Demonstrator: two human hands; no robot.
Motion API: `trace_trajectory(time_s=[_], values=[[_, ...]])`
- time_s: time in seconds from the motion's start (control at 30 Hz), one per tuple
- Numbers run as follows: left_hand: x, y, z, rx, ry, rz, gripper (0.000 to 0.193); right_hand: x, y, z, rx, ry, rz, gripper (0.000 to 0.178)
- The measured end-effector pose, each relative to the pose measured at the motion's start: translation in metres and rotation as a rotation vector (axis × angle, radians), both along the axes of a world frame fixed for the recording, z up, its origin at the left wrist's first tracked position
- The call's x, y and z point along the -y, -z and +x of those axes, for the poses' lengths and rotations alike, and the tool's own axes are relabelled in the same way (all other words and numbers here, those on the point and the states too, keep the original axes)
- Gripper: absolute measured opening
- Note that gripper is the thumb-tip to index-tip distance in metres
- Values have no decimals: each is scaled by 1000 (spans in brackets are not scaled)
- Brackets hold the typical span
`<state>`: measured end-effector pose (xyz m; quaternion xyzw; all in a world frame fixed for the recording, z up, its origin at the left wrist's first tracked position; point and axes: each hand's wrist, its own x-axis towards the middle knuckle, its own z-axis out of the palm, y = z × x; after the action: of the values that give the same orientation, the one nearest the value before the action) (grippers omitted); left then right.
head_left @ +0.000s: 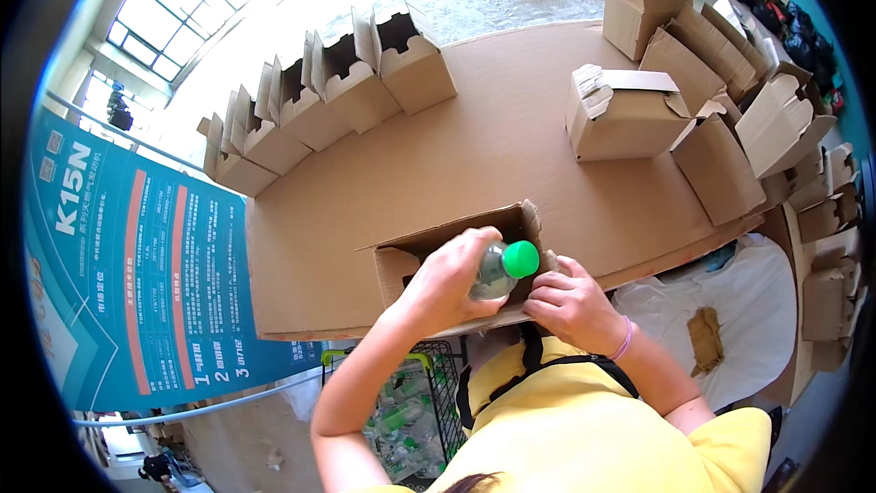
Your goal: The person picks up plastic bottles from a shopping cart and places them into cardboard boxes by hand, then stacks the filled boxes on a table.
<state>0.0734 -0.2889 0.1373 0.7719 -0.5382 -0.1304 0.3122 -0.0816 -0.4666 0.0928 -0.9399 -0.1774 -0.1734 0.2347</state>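
An open brown cardboard box [395,276] stands at the near edge of the cardboard-covered table. My left hand [444,279] is closed around a clear plastic bottle [493,276] with a green cap. The bottle is tilted over the box's opening, its cap toward the right. On the box's right side, my right hand [573,307] grips the near right edge of the cardboard with bent fingers. My left hand and the bottle hide much of the box's inside, so its contents cannot be made out.
Several open boxes [351,96] line the table's far left edge. More boxes [630,114] and folded cardboard crowd the right. Below the near edge, a cart [445,393] holds clear bottles. A blue banner [164,283] stands left; white sheeting [748,310] lies right.
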Motion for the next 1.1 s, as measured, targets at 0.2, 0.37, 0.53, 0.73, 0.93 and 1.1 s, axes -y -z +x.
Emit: trace_trajectory(time_s=[0.2, 0.37, 0.53, 0.73, 0.93, 1.1], values=[[28, 49, 13, -17, 229, 820, 78, 6, 6, 3, 2, -35, 11, 2], [28, 93, 31, 24, 435, 892, 62, 6, 10, 6, 47, -69, 68, 4], [34, 125, 22, 171, 544, 906, 38, 9, 14, 6, 14, -108, 72, 3], [49, 130, 8, 304, 567, 946, 25, 11, 13, 6, 34, -125, 119, 4], [42, 136, 6, 336, 578, 854, 19, 11, 10, 6, 26, -114, 119, 2], [36, 138, 8, 275, 528, 819, 21, 10, 11, 5, 13, -95, 92, 6]])
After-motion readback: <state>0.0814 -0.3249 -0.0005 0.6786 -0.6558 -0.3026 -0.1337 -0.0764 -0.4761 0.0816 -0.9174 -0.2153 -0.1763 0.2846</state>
